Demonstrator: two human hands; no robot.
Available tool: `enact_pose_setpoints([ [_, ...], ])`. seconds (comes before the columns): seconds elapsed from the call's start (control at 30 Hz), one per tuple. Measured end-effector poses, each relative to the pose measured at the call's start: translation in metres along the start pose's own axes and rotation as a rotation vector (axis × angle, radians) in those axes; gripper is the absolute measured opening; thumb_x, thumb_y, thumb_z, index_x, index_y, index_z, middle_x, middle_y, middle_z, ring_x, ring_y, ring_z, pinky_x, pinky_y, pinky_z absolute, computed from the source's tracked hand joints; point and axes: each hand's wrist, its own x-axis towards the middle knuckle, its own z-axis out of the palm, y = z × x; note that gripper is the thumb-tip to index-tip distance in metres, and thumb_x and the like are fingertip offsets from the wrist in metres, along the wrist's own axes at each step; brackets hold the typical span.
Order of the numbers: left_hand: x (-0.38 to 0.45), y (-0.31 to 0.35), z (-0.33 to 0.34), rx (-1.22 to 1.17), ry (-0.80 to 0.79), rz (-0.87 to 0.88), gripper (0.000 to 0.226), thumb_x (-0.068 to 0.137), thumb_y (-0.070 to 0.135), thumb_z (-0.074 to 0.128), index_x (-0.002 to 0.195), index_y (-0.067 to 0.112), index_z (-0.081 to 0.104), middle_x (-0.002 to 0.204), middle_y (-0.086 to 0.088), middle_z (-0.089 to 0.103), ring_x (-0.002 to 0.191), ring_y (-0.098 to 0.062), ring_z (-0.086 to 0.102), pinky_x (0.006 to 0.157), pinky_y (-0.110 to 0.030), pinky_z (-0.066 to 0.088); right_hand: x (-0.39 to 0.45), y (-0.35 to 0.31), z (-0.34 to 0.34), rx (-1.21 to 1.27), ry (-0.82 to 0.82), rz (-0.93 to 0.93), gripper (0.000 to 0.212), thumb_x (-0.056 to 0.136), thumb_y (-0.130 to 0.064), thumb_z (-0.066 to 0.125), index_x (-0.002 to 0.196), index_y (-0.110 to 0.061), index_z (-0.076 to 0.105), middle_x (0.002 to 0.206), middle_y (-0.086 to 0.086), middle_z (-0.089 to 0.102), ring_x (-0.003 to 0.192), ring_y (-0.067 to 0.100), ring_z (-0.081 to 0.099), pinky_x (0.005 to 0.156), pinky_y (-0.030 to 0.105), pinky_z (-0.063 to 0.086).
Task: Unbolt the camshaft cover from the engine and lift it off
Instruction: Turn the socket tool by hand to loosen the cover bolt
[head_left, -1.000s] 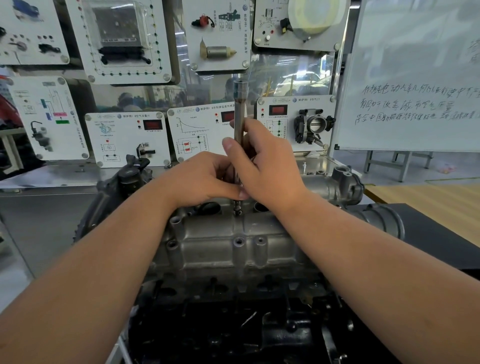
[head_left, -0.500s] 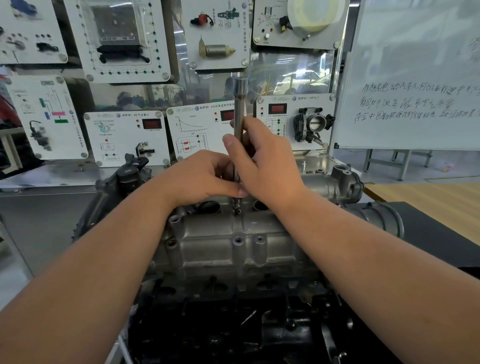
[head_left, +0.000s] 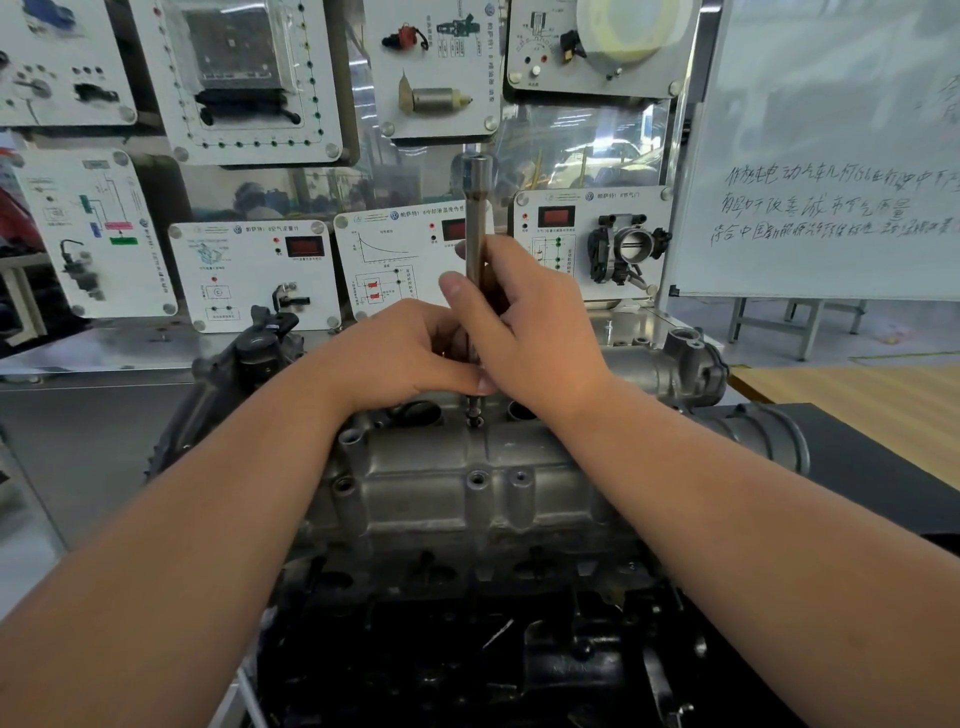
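The grey aluminium camshaft cover (head_left: 447, 488) lies across the top of the dark engine (head_left: 467, 665) in front of me. A long steel socket extension (head_left: 477, 208) stands upright over a bolt (head_left: 474, 415) near the cover's far edge. My right hand (head_left: 530, 332) grips the shaft, thumb up along it. My left hand (head_left: 410, 353) pinches the shaft lower down, just above the bolt. Several open bolt holes show along the cover's near side.
Behind the engine stands a rack of white training panels (head_left: 254, 270) with sensors and a throttle body (head_left: 628, 249). A whiteboard (head_left: 831, 156) with handwriting stands at the right. A black intake pipe (head_left: 763, 441) sticks out to the right of the cover.
Both hands stay on the extension at the same bolt; the view has barely shifted.
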Motion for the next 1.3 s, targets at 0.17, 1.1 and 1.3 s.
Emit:
enact_pose_setpoints([
  [0.17,-0.0001,-0.0056,-0.0013,-0.017,-0.045,0.027,0.018,0.086,0.022,0.077,0.071,0.032,0.075,0.059,0.001,0.066,0.055,-0.007,0.058,0.063,-0.015,0.045,0.0009,-0.0003,0.0024,-0.016,-0.017,0.008,0.028,0.103,-0.022,0.050,0.103,0.003,0.062,0.074,0.009,0.064,0.070,0.029,0.060,0.066,0.046,0.049],
  [1.1,0.0011,-0.0016,0.0007,-0.049,-0.021,0.004,0.016,0.072,0.037,0.077,0.082,0.024,0.077,0.067,0.000,0.070,0.061,-0.007,0.062,0.065,-0.016,0.046,0.0010,0.0016,0.0016,0.045,-0.031,0.020,0.026,0.103,-0.021,0.052,0.109,0.002,0.061,0.068,0.005,0.061,0.066,0.020,0.057,0.063,0.037,0.046],
  [1.3,-0.0001,-0.0001,0.0000,-0.032,0.023,0.000,0.034,0.064,0.049,0.082,0.089,0.025,0.079,0.090,-0.001,0.078,0.093,-0.021,0.073,0.094,-0.040,0.055,0.0010,0.0023,-0.0003,0.030,-0.041,-0.001,0.022,0.102,-0.022,0.053,0.087,-0.006,0.056,0.060,-0.008,0.050,0.058,0.018,0.052,0.055,0.032,0.041],
])
